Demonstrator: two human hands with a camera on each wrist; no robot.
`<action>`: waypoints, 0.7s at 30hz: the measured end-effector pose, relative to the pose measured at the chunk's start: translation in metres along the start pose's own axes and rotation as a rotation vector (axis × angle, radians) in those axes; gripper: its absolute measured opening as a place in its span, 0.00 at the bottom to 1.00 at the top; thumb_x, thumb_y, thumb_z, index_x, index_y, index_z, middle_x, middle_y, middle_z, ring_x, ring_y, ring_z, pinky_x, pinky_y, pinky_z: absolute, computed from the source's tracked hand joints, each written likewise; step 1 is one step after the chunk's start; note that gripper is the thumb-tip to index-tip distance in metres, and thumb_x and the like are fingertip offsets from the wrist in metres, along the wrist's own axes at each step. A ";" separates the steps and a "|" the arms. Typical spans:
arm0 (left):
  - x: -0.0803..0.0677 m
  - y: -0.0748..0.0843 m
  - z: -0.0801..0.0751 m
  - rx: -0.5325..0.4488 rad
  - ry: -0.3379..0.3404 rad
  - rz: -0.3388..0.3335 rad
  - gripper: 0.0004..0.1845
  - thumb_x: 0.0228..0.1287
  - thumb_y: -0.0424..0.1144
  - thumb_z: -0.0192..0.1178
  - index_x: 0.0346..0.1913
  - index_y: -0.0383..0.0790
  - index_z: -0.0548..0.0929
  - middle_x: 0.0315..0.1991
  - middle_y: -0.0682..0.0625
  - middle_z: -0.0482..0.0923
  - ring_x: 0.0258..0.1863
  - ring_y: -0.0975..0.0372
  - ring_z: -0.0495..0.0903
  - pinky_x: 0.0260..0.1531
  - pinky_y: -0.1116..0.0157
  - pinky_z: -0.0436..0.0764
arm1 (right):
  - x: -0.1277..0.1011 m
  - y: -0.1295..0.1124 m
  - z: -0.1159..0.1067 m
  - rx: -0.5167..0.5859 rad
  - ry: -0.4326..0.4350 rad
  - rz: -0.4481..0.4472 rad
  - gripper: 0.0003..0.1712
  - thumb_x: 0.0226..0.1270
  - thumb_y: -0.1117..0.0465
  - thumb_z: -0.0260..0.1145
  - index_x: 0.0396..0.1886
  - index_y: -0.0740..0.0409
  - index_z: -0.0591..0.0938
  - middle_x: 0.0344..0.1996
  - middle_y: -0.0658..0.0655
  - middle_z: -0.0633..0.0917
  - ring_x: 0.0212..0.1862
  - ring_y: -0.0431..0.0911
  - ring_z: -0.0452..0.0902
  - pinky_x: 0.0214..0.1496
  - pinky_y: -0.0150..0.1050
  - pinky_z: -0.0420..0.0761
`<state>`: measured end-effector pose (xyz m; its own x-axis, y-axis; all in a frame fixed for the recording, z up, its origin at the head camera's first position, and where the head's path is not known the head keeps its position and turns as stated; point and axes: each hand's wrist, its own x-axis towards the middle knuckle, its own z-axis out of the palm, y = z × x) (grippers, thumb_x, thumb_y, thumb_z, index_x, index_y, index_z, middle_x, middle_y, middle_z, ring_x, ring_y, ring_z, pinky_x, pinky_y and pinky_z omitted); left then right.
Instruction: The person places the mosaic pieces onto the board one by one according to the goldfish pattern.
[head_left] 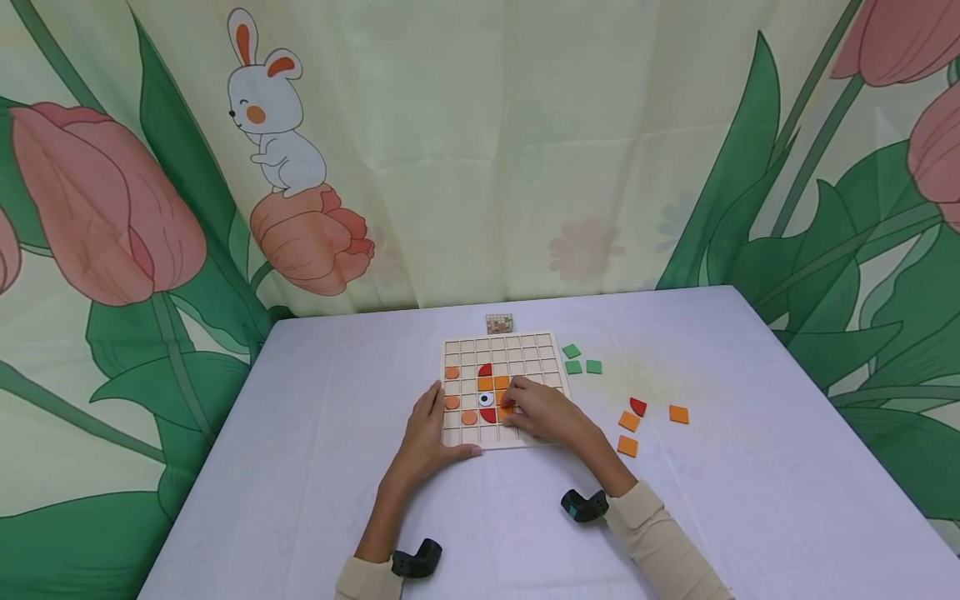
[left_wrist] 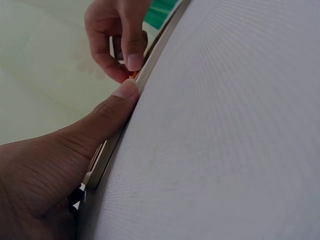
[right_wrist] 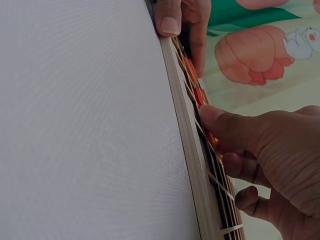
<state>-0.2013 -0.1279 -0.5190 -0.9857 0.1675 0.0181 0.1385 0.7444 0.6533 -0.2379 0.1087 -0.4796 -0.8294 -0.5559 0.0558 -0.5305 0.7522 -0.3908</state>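
Observation:
A pale wooden grid board [head_left: 525, 350] lies on the table. Its cells hold orange circles [head_left: 452, 402], orange square tiles [head_left: 485, 383], red quarter-round pieces [head_left: 485, 369] and an eye piece [head_left: 486, 399]. At the near left corner my left hand [head_left: 424, 437] holds the board, thumb along the front edge and fingers against the left side. My right hand [head_left: 546, 408] is over the middle of the grid, its thumb and fingertips pinching an orange square tile [head_left: 506, 412] at its cell. That hand partly covers this tile and the cells beside it.
Green tiles [head_left: 573, 367] lie off the board's right side. Farther right on the white table [head_left: 750, 492] are loose orange squares [head_left: 627, 447] and a red quarter-round piece [head_left: 638, 407]. A small patterned card [head_left: 499, 323] sits behind the board, before a printed curtain [head_left: 480, 167].

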 end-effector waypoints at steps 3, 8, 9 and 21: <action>0.000 0.000 0.000 0.000 -0.001 0.000 0.69 0.40 0.63 0.78 0.79 0.35 0.50 0.80 0.42 0.46 0.79 0.46 0.49 0.73 0.46 0.61 | -0.001 -0.001 -0.001 0.000 -0.001 0.006 0.15 0.62 0.52 0.74 0.45 0.52 0.86 0.42 0.47 0.80 0.40 0.40 0.76 0.47 0.35 0.82; -0.001 0.001 0.000 0.002 -0.001 -0.004 0.69 0.40 0.63 0.78 0.79 0.35 0.51 0.80 0.42 0.46 0.78 0.46 0.49 0.73 0.46 0.62 | -0.002 -0.001 -0.001 0.015 0.005 0.007 0.15 0.61 0.53 0.74 0.45 0.53 0.86 0.41 0.48 0.80 0.40 0.40 0.76 0.48 0.36 0.82; 0.000 0.001 0.000 0.001 0.001 -0.002 0.69 0.40 0.63 0.78 0.79 0.35 0.51 0.80 0.42 0.46 0.78 0.46 0.49 0.73 0.46 0.62 | -0.002 0.000 -0.001 0.017 0.005 0.006 0.15 0.61 0.53 0.74 0.45 0.53 0.86 0.42 0.48 0.80 0.41 0.40 0.76 0.49 0.37 0.82; -0.001 0.000 0.000 0.000 0.007 0.011 0.69 0.40 0.63 0.78 0.79 0.35 0.50 0.80 0.41 0.47 0.78 0.46 0.50 0.72 0.45 0.63 | -0.002 0.002 0.001 0.029 0.011 -0.023 0.14 0.62 0.53 0.74 0.44 0.54 0.86 0.42 0.49 0.80 0.41 0.41 0.76 0.49 0.36 0.83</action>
<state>-0.2000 -0.1281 -0.5189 -0.9848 0.1710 0.0305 0.1491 0.7424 0.6532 -0.2371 0.1116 -0.4811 -0.8192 -0.5685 0.0755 -0.5441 0.7288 -0.4158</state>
